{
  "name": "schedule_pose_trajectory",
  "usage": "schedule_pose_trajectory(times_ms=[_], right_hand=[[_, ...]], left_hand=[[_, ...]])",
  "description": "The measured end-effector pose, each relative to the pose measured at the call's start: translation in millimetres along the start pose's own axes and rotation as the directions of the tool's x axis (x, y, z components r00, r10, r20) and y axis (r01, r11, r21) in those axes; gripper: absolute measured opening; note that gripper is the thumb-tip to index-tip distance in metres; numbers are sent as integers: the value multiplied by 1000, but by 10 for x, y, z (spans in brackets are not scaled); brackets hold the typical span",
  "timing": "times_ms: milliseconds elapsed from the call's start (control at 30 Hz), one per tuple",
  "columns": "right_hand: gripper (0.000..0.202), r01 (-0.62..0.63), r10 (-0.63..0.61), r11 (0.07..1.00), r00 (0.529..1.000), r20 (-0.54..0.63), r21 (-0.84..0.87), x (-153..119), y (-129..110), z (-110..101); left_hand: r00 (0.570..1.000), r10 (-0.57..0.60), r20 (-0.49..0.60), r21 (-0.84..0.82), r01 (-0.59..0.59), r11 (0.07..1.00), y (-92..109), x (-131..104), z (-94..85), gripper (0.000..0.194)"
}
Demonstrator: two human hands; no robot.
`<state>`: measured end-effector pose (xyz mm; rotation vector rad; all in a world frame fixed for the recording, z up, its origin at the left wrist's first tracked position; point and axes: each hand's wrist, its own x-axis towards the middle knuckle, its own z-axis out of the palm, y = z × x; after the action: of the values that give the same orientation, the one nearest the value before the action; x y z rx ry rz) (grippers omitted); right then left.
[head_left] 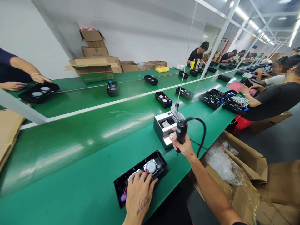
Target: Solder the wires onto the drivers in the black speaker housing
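Note:
My left hand (140,192) lies over a black speaker housing (161,168) on the green bench, its fingers bent over the near edge and partly covering one round speaker. The other round speaker (150,167) shows uncovered, with red wires beside it and a blue part at the housing's left end. My right hand (185,145) is wrapped round a black electric screwdriver (181,130), held upright with its cable looping to the right. The screwdriver is at the front right corner of a black and silver box-shaped device (161,129).
Further housings (163,99) lie on the green work surface (70,162) beyond the device. A stack of housings (212,99) stands at the right near a seated person (278,93). Another person's hand (39,78) touches a housing at the far left. Cartons with plastic wrap (222,162) stand at the lower right.

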<state>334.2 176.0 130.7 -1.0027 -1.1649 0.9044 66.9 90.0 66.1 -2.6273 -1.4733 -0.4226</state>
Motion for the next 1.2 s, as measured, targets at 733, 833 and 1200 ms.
schedule_pose_trajectory(times_ms=[733, 833, 1200], right_hand=[[33, 56, -72, 932, 997, 32, 358, -746, -5, 811], [33, 54, -69, 940, 997, 32, 335, -757, 1, 797], [33, 58, -70, 938, 997, 24, 342, -781, 37, 820]], left_hand=[[998, -51, 41, -27, 52, 998, 113, 37, -106, 18], [997, -59, 39, -18, 60, 998, 116, 49, -119, 18], [996, -68, 62, -9, 69, 998, 132, 53, -122, 14]])
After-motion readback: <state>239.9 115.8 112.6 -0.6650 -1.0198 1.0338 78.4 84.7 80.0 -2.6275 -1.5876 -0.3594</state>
